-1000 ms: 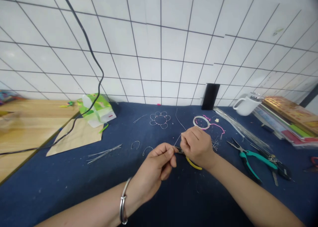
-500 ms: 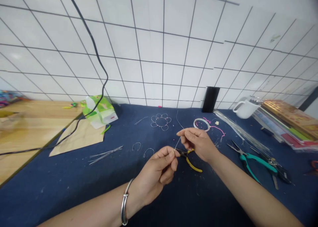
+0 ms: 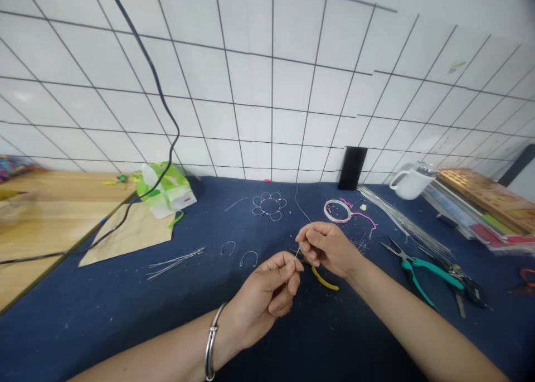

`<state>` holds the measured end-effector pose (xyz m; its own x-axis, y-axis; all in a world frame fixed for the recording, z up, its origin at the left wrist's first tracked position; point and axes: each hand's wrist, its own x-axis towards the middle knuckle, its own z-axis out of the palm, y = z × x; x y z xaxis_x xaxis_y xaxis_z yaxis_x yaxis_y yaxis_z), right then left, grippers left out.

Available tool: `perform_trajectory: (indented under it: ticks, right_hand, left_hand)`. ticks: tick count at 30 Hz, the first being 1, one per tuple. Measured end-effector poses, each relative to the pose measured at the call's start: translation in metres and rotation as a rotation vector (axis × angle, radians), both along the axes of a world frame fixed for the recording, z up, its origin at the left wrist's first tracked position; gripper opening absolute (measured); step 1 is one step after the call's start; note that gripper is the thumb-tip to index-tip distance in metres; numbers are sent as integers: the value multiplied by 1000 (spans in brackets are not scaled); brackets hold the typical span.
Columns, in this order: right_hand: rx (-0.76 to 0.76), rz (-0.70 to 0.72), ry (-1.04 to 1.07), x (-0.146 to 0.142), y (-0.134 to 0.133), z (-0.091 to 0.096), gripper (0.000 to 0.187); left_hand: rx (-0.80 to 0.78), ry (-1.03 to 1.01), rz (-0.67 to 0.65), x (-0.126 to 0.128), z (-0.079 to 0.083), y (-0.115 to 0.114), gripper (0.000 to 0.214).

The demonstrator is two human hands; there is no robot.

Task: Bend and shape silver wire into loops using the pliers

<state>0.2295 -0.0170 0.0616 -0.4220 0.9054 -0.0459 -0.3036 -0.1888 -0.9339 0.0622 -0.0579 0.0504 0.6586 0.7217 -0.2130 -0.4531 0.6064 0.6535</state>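
Between my two hands runs a thin silvery wire [image 3: 298, 251], pinched at both sides. My left hand [image 3: 270, 287], with a bangle at the wrist, grips its lower part between thumb and forefinger. A short way above and to the right, my right hand [image 3: 328, 248] pinches the wire higher up. Yellow-handled pliers [image 3: 325, 280] lie on the dark blue cloth below, partly hidden by my hands. To the left rest two bent wire pieces, one arched [image 3: 249, 255] and one curved [image 3: 228, 248]. Farther back lies a flower-shaped wire ring [image 3: 270, 206].
Left are straight wires [image 3: 175, 263], brown paper [image 3: 129, 234] and a green tissue pack [image 3: 167, 189]. Right are a white ring [image 3: 337, 219] with pink beads, a wire bundle [image 3: 401, 214], teal-handled pliers [image 3: 434, 273], a white mug [image 3: 412, 182] and stacked books [image 3: 489, 203]. A black cable [image 3: 161, 92] hangs at left.
My right hand has come slightly down toward my left, so less wire shows between them. The view has shifted a little.
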Motion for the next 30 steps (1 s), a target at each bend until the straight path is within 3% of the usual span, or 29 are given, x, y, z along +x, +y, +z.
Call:
perform_trajectory:
  ticks: [5,15,30]
  right_hand:
    - [39,-42,-10,-2,-2,-1,19]
    - [23,52,-60,3,2,0,20]
    - [126,-35,-203,1,-1,3,18]
  left_hand:
    - [-11,-6,-3,1,0,0,7]
    - [4,26,-5,0,-2,0,8]
    - [-16,56,-2,1,-5,-3,8]
